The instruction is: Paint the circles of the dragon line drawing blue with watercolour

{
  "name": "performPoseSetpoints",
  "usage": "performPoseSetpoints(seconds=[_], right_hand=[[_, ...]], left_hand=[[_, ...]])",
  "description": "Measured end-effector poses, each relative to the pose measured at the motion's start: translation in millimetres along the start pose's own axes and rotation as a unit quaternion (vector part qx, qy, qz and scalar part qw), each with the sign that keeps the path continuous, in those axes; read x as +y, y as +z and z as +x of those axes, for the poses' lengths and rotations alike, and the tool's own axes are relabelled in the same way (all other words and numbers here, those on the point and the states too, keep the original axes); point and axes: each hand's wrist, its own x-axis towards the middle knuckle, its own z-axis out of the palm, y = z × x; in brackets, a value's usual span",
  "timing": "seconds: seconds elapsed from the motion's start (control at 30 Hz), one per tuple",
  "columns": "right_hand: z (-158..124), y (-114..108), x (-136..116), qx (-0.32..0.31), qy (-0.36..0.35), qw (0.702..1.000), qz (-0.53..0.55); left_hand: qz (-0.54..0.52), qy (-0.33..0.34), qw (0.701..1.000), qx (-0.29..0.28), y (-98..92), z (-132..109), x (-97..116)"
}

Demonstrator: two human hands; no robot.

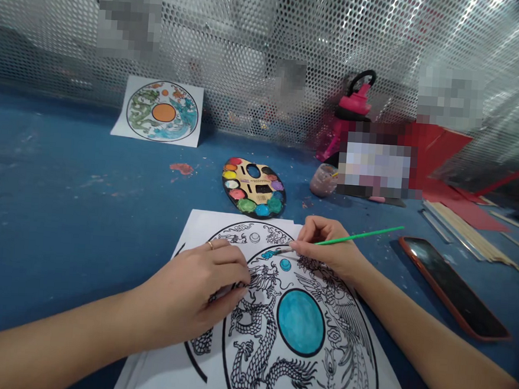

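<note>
A thin paintbrush (358, 234) with a green handle is pinched in my right hand (327, 243). Its tip touches a small blue-painted cloud near the top of a printed dragon-and-phoenix coloring sheet (289, 374). A big circle and a small ball on this sheet are blue too; the dragon and phoenix are uncolored. My left hand (211, 280), a ring on one finger, lies curled at the sheet's left edge, fingertips and thumb holding the paper. Beneath lies another similar printed sheet (230, 231), partly covered. Beyond the sheets sits an oval paint palette (254, 188) with several colors.
A painted sheet (164, 114) leans against the perforated metal wall (234, 50). Back right are a murky water cup (323, 181), a pink bottle (355, 103) and red card (435, 153). A phone (452, 288) and wooden sticks (474, 233) lie right on the blue table (62, 222).
</note>
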Motion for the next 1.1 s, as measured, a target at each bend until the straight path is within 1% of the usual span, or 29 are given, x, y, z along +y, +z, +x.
performPoseSetpoints(seconds=[0.33,0.7,1.1], right_hand=[[0.2,-1.7,-0.3,0.009,-0.01,1.0,0.003],[1.0,0.0,0.8,-0.003,-0.015,1.0,-0.009],[0.9,-2.7,-0.1,0.008,-0.024,1.0,0.0]], left_hand=[[-0.005,-0.002,1.0,-0.001,0.3,0.3,-0.4],[-0.011,0.0,1.0,0.0,1.1,-1.7,-1.6],[-0.007,0.003,1.0,0.003,0.8,-1.6,-0.1]])
